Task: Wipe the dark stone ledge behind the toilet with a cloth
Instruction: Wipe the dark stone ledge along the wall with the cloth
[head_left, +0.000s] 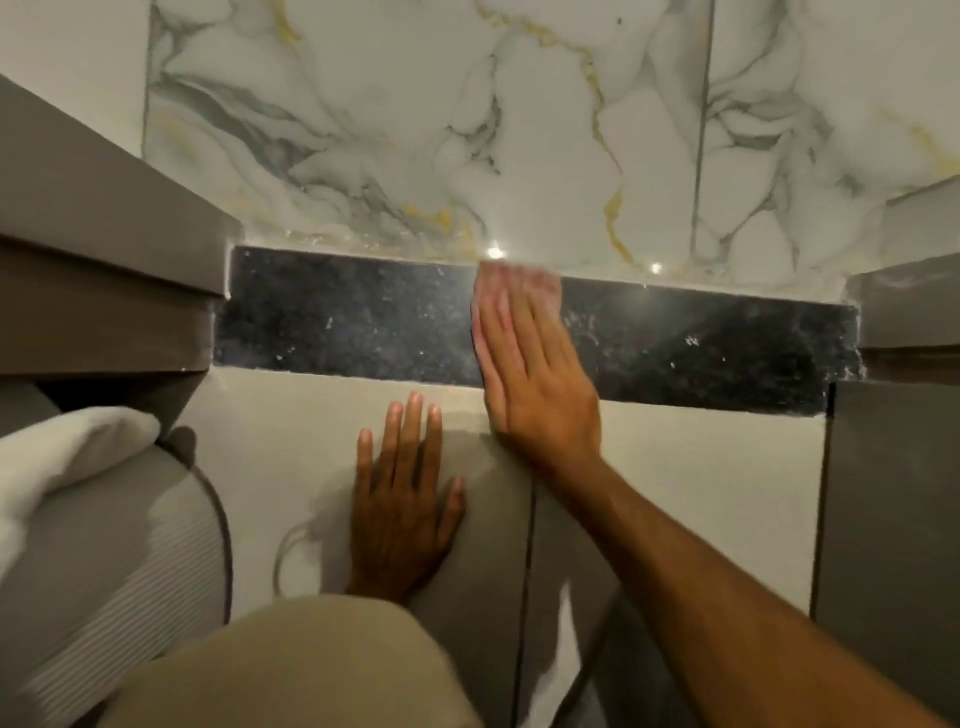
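The dark stone ledge (363, 322) ran across the middle of the view, set between the veined marble wall (415, 130) above and a pale tiled face (701, 493) below. White specks and smears were visible over most of its surface, on both sides of the working hand.

The right hand (530, 364) lay flat across the ledge near its centre, fingers extended and close together, pressing a pinkish cloth (519, 280) onto the stone. Only the far edge of the cloth showed beyond the fingertips, touching the wall joint; the rest was hidden under the palm. The left hand (400, 499) was spread wide and empty, braced flat against the tiled face just below the ledge.

A folded white towel (67, 457) rested on a ribbed grey item at lower left.

Judgement: wiping was in progress, with residue remaining on both halves of the ledge.

Risks noted:
1. The cloth was held by palm pressure alone; a fast stroke could leave it bunched or let it slip out.
2. The 2 end corners, beside the grey side panels (104, 291), looked likely to be missed.
3. A slip of the bracing hand on the smooth tile could cost balance.
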